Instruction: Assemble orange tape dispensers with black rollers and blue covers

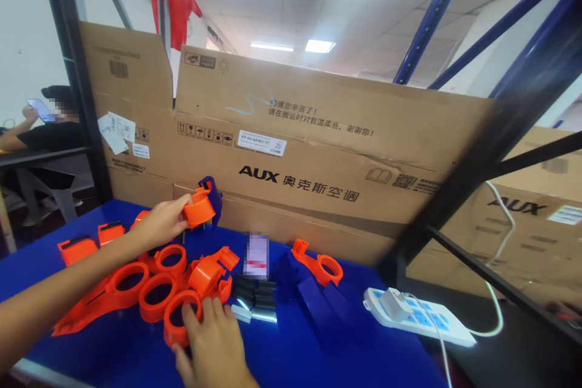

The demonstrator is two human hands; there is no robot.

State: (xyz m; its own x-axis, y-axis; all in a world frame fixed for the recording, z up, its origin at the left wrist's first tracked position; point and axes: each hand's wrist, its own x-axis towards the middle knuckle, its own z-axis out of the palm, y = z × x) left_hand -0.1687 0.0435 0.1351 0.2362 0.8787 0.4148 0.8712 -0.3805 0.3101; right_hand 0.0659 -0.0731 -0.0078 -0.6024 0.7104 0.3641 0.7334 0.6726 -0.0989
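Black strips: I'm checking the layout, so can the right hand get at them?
Probably yes: the black strips lie just beside the right hand, with nothing tall between, though it seems to grip an orange ring.

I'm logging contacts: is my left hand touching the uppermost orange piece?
Touching: the head view shows the left hand gripping the orange piece by its edge.

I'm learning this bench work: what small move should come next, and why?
Probably the right hand should ease the near orange ring clear of the other orange parts: its fingers are at the rim, and those parts crowd beside it. The left hand is occupied, holding an orange piece above the table.
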